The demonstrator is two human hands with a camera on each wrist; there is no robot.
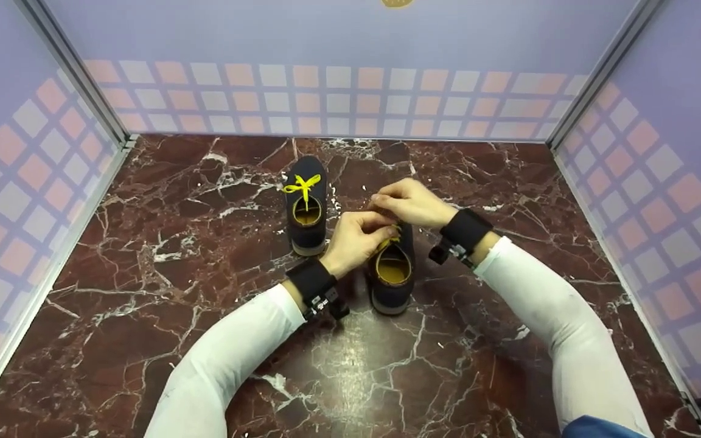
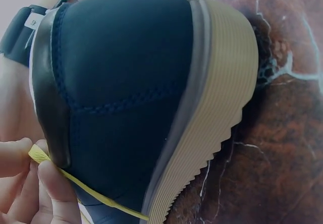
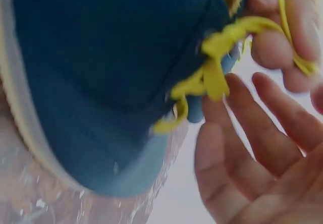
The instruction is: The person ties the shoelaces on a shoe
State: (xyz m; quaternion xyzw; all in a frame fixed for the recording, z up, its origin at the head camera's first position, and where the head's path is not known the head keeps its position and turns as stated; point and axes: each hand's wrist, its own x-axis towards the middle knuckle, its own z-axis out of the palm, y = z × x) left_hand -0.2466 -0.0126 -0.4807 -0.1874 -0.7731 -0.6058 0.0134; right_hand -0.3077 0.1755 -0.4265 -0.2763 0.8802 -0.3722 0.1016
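A dark blue shoe (image 1: 392, 298) with a yellow lining stands on the floor between both hands, toe pointing away. My left hand (image 1: 353, 240) is over its left side and pinches a yellow shoelace (image 2: 91, 191) between thumb and fingers. In the left wrist view the lace runs taut from the fingertips across the shoe's side. Above the toe, my right hand (image 1: 414, 201) hangs with loosely bent fingers. The right wrist view shows its fingers (image 3: 267, 128) beside the laced eyelets, gripping nothing visible. A lace end (image 3: 214, 80) dangles close to those fingertips.
A matching shoe (image 1: 308, 167) stands farther back on the left, its yellow lace tied in a bow (image 1: 305, 185). Both stand on a dark red marbled surface (image 1: 204, 292). Checkered lilac panels (image 1: 338, 91) enclose the back and sides. Small white flecks lie between the shoes.
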